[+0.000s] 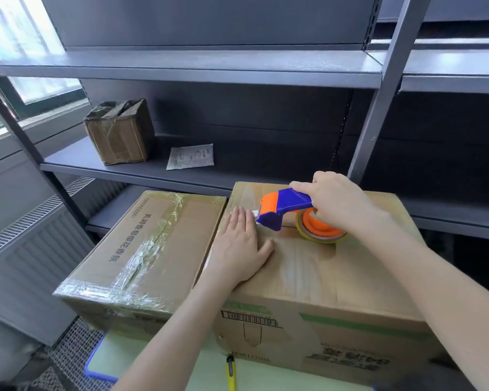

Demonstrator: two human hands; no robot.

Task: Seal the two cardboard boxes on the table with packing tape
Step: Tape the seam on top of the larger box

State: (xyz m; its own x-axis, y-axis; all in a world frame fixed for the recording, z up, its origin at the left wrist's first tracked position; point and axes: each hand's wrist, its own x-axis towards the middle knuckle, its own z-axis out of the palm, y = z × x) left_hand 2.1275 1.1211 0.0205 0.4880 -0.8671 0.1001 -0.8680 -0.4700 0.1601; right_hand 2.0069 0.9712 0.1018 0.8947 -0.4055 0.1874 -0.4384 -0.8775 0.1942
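Presently, right grip [336, 204] curled round the handle of the blue-and-orange tape dispenser [288, 203] atop the right box [322, 272], left grip [242, 244] pressed flat, fingers straight, on that same top just left of the dispenser's blade, taped left box [153, 235] touching alongside, both on the bench [153, 359].

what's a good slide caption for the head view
Left hand presses the larger box flat while the right hand holds a tape dispenser on it.

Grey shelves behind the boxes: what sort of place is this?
Most likely a storeroom or packing area: grey metal shelving, a small taped parcel on one shelf, and a tape dispenser held against a large cardboard box.
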